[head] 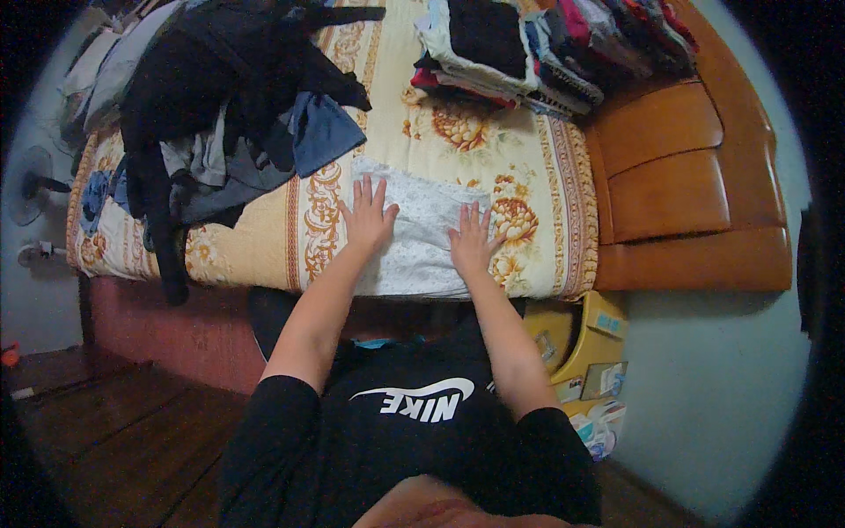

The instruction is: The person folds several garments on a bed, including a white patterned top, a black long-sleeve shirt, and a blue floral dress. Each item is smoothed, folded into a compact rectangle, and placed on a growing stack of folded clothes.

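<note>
A light grey-white patterned cloth garment (416, 254) lies spread on the flowered bedspread (264, 247), close to the bed's near edge. My left hand (368, 214) rests palm down on its left side, fingers apart. On its right side my right hand (472, 241) is also flat with spread fingers, the thumb side toward the middle. Neither hand grasps anything. The cloth shows slight creases between the hands. Just beyond its upper left corner lies a blue folded cloth (325, 132), at the edge of a loose heap with a black long-sleeved garment (218, 72).
Stacked folded clothes (492, 39) sit at the bed's far right, beside more clothes (614, 39) against the brown wooden headboard (667, 191). A fan (33, 185) stands past the left end. A yellow shelf unit (594, 336) with small items is at the lower right.
</note>
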Demonstrator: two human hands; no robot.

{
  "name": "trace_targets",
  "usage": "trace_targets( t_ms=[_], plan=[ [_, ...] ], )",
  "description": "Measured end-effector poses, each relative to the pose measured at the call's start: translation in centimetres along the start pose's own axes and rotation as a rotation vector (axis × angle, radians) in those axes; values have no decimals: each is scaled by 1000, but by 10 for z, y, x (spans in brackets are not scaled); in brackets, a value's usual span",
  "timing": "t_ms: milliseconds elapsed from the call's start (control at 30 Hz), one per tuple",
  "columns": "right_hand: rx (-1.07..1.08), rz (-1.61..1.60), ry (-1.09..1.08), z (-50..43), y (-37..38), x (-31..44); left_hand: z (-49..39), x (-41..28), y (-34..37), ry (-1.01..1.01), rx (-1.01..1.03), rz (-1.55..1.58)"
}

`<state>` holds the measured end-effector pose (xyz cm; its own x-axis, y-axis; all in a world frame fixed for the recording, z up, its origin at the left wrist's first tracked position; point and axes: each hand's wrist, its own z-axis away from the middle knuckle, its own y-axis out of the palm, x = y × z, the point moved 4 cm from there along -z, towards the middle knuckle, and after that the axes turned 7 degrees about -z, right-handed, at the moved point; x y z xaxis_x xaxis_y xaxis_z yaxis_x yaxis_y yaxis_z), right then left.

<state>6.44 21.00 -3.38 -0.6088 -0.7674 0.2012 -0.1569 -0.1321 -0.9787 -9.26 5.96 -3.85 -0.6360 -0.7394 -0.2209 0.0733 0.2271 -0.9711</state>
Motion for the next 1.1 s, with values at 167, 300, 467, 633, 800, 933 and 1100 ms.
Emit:
trace_targets(
  t_ms=[167, 300, 467, 633, 800, 933, 1100],
  plan=[
    [99, -29, 42, 4, 26, -7, 1, -5, 10, -20, -42, -63],
    [73, -17, 39, 2, 31, -8, -5, -8, 11, -37, -11, -78],
    [10, 4, -2, -1, 32, -7, -4, -6, 14, -45, -5, -98],
    [-43, 23, -66, 1, 32, -12, 19, -7, 5, 66, 43, -66],
    [-130, -165, 47, 19, 27, -34, 115, 12, 7, 225, 192, -135],
    [-63, -219, 78, 57, 24, -49, 161, 28, 7, 253, 239, -73],
    [-12, -178, 93, 76, 25, -51, 172, 31, -2, 296, 229, -75]
  ],
)
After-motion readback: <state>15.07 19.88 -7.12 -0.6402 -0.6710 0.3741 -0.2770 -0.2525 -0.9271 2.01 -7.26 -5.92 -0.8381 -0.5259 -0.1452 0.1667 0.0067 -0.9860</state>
